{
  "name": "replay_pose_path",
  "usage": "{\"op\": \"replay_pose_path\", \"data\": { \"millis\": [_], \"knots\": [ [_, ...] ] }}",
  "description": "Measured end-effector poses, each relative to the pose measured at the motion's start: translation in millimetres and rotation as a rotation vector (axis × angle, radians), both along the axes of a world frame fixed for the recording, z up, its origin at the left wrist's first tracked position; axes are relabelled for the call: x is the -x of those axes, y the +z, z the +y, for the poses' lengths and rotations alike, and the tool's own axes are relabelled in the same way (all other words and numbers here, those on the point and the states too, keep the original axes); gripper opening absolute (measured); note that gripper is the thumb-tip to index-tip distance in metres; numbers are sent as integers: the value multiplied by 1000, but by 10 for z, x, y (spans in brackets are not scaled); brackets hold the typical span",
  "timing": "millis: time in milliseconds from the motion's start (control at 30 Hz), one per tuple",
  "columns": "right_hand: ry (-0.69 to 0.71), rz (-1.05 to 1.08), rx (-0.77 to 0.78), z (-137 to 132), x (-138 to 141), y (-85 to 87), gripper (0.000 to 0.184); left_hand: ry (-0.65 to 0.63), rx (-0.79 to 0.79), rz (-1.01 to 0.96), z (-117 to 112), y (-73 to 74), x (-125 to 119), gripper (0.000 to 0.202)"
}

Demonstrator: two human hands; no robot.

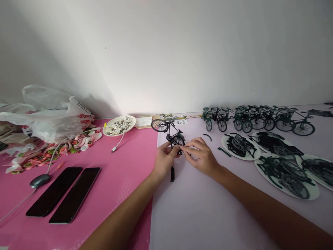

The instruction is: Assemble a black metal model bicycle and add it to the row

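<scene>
A black model bicycle is held up at the middle of the table, tilted, with one wheel raised toward the wall and the other down by my fingers. My left hand is closed on the lower wheel from the left. From the right, my right hand pinches at the same wheel near its lower edge; any small part between those fingertips is too small to make out. A slim black piece lies on the table just below my left hand. To the right lie a curved black strip and a flat dark green strip.
Several assembled model bicycles stand along the wall at right. White plates of bicycle parts lie before them. At left are two phones, a mouse-like dark device, a plate of small pale pieces, a cable and a plastic bag.
</scene>
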State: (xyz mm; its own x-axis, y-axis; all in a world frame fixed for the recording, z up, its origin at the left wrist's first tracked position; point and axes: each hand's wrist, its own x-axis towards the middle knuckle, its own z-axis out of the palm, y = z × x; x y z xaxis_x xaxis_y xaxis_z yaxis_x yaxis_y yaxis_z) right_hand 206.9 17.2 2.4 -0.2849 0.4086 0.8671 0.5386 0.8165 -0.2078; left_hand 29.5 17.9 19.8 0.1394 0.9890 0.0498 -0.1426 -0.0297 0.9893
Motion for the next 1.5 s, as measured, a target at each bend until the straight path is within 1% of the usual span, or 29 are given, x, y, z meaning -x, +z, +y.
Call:
{"op": "replay_pose_path", "data": {
  "millis": [233, 300, 367, 433, 500, 567, 633, 700, 867, 1000, 1167, 1233, 1300, 1400, 1500],
  "knots": [
    [12, 5, 41, -14, 13, 19, 25, 5, -10, 9, 10, -13, -7, 42],
    [-3, 3, 66, -26, 8, 37, 18, 16, -18, 23, 16, -10, -6, 40],
    [-53, -15, 104, -29, -14, 42, 10, 35, -31, 42, 23, -4, 2, 38],
    [-145, -70, 168, -18, -49, 21, 20, 56, -46, 47, 33, -3, 15, 36],
    [-260, -172, 260, 2, -83, -23, 35, 82, -52, 43, 47, -9, 32, 34],
    [-352, -284, 351, 19, -103, -73, 45, 110, -53, 46, 61, -21, 48, 33],
    [-405, -352, 402, 22, -106, -110, 48, 126, -54, 53, 74, -35, 59, 33],
    [-421, -369, 411, 13, -95, -127, 43, 127, -56, 47, 84, -46, 64, 34],
    [-380, -360, 418, 4, -81, -139, 27, 144, -56, 47, 83, -46, 66, 35],
    [-311, -354, 360, 54, -117, -176, 15, 155, -82, 74, 79, -33, 78, 31],
    [-280, -318, 355, 113, -158, -231, 15, 158, -94, 74, 103, -47, 88, 32],
    [-299, -242, 368, 124, -162, -243, 14, 163, -92, 68, 115, -66, 88, 33],
    [-296, -121, 383, 125, -156, -240, 13, 167, -91, 65, 123, -89, 86, 33],
    [-197, 46, 362, 104, -127, -203, 13, 169, -75, 61, 127, -120, 77, 33],
    [-101, 119, 310, 63, -79, -143, 13, 165, -52, 66, 120, -132, 65, 34]
  ]
}}
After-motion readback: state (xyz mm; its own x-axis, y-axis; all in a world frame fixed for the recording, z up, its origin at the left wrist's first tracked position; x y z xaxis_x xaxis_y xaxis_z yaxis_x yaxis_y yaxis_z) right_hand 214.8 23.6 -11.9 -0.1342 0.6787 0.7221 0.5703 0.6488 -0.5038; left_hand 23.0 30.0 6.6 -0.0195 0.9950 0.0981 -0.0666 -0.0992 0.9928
